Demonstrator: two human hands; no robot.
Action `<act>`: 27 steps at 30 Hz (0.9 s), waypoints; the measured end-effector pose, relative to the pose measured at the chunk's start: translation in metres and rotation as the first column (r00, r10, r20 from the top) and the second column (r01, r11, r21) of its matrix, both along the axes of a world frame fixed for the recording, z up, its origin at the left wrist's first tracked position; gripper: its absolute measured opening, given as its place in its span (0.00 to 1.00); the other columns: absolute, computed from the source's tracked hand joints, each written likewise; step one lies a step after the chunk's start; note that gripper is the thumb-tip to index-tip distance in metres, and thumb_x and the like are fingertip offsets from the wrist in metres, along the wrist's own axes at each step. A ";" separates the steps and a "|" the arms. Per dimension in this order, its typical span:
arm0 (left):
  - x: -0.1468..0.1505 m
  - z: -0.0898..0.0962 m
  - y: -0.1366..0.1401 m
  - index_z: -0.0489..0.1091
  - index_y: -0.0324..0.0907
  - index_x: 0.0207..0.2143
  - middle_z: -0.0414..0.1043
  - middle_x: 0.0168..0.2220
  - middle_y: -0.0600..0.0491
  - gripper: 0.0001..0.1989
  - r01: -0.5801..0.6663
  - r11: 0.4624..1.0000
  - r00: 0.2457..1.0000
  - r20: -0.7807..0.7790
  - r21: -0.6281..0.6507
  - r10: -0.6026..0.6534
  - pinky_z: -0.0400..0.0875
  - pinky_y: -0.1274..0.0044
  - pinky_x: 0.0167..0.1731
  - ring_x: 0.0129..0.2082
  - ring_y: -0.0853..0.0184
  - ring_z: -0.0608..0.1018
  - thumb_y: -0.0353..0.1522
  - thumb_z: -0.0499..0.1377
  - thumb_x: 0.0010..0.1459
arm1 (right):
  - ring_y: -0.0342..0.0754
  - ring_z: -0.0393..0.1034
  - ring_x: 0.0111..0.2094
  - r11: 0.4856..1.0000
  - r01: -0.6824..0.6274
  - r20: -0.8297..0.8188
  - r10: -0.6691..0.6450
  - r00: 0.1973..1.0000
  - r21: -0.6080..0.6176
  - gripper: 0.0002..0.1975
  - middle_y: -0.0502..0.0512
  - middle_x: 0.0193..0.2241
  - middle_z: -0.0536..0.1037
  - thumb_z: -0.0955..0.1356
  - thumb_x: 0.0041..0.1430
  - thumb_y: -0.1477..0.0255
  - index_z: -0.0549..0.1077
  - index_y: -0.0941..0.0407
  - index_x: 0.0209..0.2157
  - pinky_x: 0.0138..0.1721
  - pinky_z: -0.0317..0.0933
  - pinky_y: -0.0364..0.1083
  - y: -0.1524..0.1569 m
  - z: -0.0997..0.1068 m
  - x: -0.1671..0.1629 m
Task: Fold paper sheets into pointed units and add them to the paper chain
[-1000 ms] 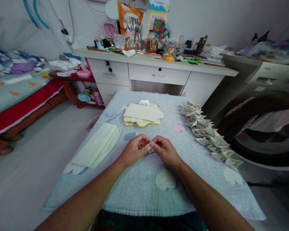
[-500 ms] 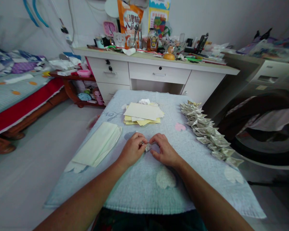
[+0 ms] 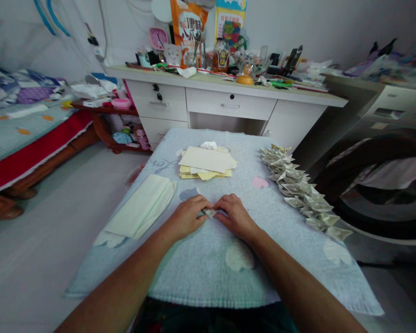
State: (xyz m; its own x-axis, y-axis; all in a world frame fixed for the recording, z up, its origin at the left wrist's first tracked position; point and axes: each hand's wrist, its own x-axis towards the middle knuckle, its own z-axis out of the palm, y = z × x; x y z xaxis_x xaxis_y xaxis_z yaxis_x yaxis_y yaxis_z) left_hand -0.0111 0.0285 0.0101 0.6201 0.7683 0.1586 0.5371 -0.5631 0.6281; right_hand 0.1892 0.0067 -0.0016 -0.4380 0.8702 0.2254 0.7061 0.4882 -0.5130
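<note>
Between my fingertips, near the middle of the cloth-covered table (image 3: pixel 201 273), is a small folded piece of greyish paper (image 3: pixel 210 213). My left hand (image 3: pixel 190 213) pinches its left end, and my right hand (image 3: pixel 235 215) grips the right end with thumb and fingers. Fingers hide part of the paper. Beyond the hands lies a stack of cream and yellow paper sheets (image 3: pixel 208 158). A pale green folded paper bundle (image 3: pixel 140 206) rests left of my left hand. Along the right side runs a row of pointed folded-paper pieces (image 3: pixel 300 189).
Behind the table stands a white desk (image 3: pixel 230 99) crowded with jars, bags and small items. A washing machine (image 3: pixel 384 162) is at the right, a bed (image 3: pixel 38 134) at the left. A crumpled white tissue (image 3: pixel 208 145) sits behind the paper stack.
Both hands stay at the same spot. My left fingers have lowered around the left end of the folded paper, and my right thumb and fingers have closed in on its right end.
</note>
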 end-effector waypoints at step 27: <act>0.003 -0.005 -0.001 0.74 0.41 0.28 0.69 0.31 0.52 0.05 -0.061 0.996 0.997 -0.048 0.058 0.064 0.64 0.77 0.36 0.36 0.66 0.72 0.27 0.58 0.55 | 0.48 0.62 0.38 0.999 0.007 0.005 -0.007 1.000 0.034 0.04 0.54 0.34 0.73 0.69 0.56 0.77 0.75 0.56 0.34 0.41 0.54 0.47 0.000 -0.003 -0.001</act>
State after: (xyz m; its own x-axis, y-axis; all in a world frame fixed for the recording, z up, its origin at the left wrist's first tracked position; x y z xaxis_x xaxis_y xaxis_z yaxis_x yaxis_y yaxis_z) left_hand -0.0086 0.0274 0.0049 0.5795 0.7965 0.1729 0.6020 -0.5613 0.5680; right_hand 0.1884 0.0064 -0.0041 -0.4332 0.8651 0.2528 0.7120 0.5005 -0.4925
